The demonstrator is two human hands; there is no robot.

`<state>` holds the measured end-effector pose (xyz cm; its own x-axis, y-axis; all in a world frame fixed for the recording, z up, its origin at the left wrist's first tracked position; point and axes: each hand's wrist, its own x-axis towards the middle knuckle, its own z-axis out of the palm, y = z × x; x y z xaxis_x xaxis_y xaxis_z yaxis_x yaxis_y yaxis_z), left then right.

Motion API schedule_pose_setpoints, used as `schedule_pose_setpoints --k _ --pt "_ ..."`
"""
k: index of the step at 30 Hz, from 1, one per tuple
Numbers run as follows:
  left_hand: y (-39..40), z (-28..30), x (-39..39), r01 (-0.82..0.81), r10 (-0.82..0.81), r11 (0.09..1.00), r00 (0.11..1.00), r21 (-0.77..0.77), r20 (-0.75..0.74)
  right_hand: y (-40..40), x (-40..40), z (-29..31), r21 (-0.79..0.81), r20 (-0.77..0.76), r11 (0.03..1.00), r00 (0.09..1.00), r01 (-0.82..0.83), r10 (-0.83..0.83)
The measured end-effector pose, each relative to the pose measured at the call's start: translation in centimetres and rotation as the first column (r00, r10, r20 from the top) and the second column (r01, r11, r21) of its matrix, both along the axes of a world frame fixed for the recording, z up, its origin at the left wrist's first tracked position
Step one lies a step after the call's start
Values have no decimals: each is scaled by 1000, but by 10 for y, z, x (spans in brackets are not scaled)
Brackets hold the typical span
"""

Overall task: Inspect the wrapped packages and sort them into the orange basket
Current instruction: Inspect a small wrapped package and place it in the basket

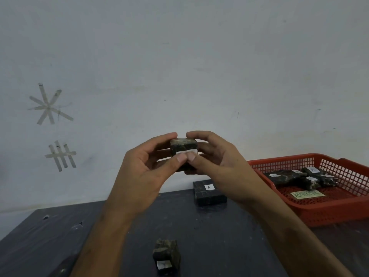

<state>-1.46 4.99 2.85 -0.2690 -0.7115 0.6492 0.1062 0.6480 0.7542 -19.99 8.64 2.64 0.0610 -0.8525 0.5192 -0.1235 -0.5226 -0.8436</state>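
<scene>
- A person holds a small dark block-shaped package wrapped in black plastic [183, 148] up in front of the pale wall, raised well above the dark grey table [229, 236].
- The left hand [143, 172] grips that raised package from its left side, fingers curled over the top and behind, thumb pressed on the near face.
- The right hand [217, 156] grips it from the other side, fingers curled round the top and far side, thumb tip beside the left thumb.
- Both thumbs press on a white label strip [187, 152] across the package's near face; what the label says is hidden from me.
- Below the raised package, at the table's far edge by the wall, lies a flat black wrapped package with a white label marked "A" [208, 191], partly behind the right wrist.
- Further below, toward the table's near edge between the two forearms, sits a crumpled dark wrapped package with a small shiny label [166, 255].
- To the right of the raised package stands the orange plastic mesh basket [283, 162] on the table's far right side.
- Inside the basket, against its back half, lie several dark wrapped packages with white labels [303, 176], touching one another.
- In front of them on the basket floor is a pale green paper tag [306, 194] with writing too blurred to read.
- To the left of the raised package, the wall [179, 56] bears strips of pale tape: a star shape [49, 105] above a crossed-bar shape [61, 155].
</scene>
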Motion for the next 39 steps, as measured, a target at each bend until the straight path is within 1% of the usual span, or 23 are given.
schedule_pose_setpoints --k 3,6,8,12,18,21,25,28,29,32,35,37,39 --pt "2 4 3 8 -8 999 1000 -49 2 0 0 0 16 24 999 999 -35 34" --pt "4 7 4 -15 17 996 1000 -89 19 -1 1 -1 75 71 989 990 -131 126" --pt "4 6 6 -30 33 994 999 -105 27 0 3 -1 100 89 983 985 -157 149" --pt "6 4 2 -44 53 990 996 -135 66 -1 4 1 95 75 993 995 -66 59" --pt "5 0 -2 -116 133 982 986 -152 102 -6 11 -9 -48 35 998 998 49 -47" --pt "6 -2 -4 -128 145 980 984 -152 104 -8 18 -15 -149 13 980 991 134 -134" --pt "6 -2 -5 -129 145 980 984 -150 101 -12 23 -21 -194 47 953 972 234 -229" --pt "5 -2 -4 -127 144 981 983 -145 112 -11 24 -20 -243 14 920 950 307 -313" --pt "4 -2 -4 -127 144 982 983 -142 113 -9 23 -17 -235 13 922 950 307 -312" --pt "4 -2 -4 -131 144 983 984 -125 101 -1 17 -8 -160 22 960 973 230 -230" --pt "4 -3 -7 -148 156 985 983 -88 99 3 11 0 -84 -10 977 981 194 -196" --pt "3 -5 -10 -146 147 989 987 -13 62 4 4 5 12 -16 984 984 179 -179" --pt "6 -6 -16 -104 105 990 994 90 -2 7 -5 11 97 -17 982 986 164 -163"
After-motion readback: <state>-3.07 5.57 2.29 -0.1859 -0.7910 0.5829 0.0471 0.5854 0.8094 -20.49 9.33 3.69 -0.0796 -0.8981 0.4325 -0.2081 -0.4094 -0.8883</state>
